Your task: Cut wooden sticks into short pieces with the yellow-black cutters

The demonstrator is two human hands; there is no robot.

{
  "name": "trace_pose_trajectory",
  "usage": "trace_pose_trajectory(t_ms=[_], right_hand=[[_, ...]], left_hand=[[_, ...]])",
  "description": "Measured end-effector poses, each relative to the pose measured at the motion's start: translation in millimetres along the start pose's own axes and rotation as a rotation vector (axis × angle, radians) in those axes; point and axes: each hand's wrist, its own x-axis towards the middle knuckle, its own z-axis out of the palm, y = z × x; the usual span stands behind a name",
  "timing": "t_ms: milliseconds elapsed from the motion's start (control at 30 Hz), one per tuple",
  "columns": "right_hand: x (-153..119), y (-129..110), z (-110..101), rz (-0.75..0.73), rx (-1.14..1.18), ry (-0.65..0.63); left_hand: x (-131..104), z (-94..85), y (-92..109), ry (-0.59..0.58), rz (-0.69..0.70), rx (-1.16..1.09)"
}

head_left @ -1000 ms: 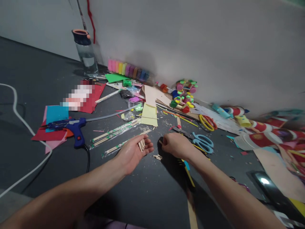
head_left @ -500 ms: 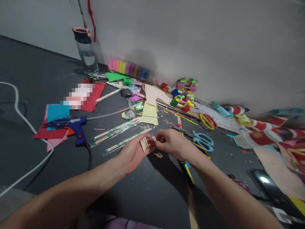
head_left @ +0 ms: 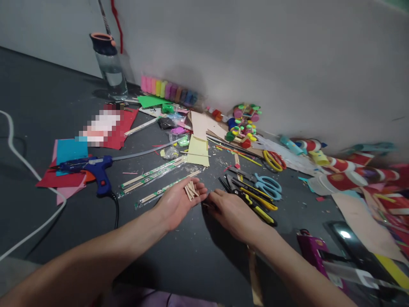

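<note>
Palm up and slightly cupped, my left hand [head_left: 179, 201] holds several short wooden sticks [head_left: 191, 190] lying loose across the palm and finger bases. Just to its right, my right hand [head_left: 232, 211] is palm down, low at the dark tabletop, with its fingers curled together. Its fingertips are in shadow, so what they pinch is hidden. Wrapped chopsticks [head_left: 150, 180] lie beyond my left hand. Close beyond my right hand are black-and-yellow pliers [head_left: 255, 204] and blue-handled scissors [head_left: 269, 186].
A blue glue gun [head_left: 101, 172] rests on coloured paper at left, its black cord running toward me. A water bottle [head_left: 111, 74] stands by the wall. Clay packs [head_left: 169, 90], yellow-and-red scissors [head_left: 274, 160], paper cups [head_left: 338, 181] and a purple tool [head_left: 315, 251] lie around.
My right hand has moved from my left fingertips down to the tabletop, covering the small stick pile there. The sticks in my left palm look more bunched. The view has shifted slightly.
</note>
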Motion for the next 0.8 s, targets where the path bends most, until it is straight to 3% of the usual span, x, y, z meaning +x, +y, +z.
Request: trace_pose_trajectory(t_ms=[233, 500, 667, 800], right_hand=[[4, -7, -3, 0.01, -0.028, -0.063], [3, -7, 4, 0.081, 0.015, -0.026], [2, -1, -13, 0.076, 0.153, 0.079], [6, -11, -30, 0.033, 0.279, 0.195]], left_hand=[[1, -1.0, 0, -0.009, 0.006, 0.039], [1, -2.8, -1, -0.015, 0.013, 0.054], [1, -4.4, -3, -0.027, 0.016, 0.044], [1, -2.7, -6, -0.08, -0.027, 0.036]])
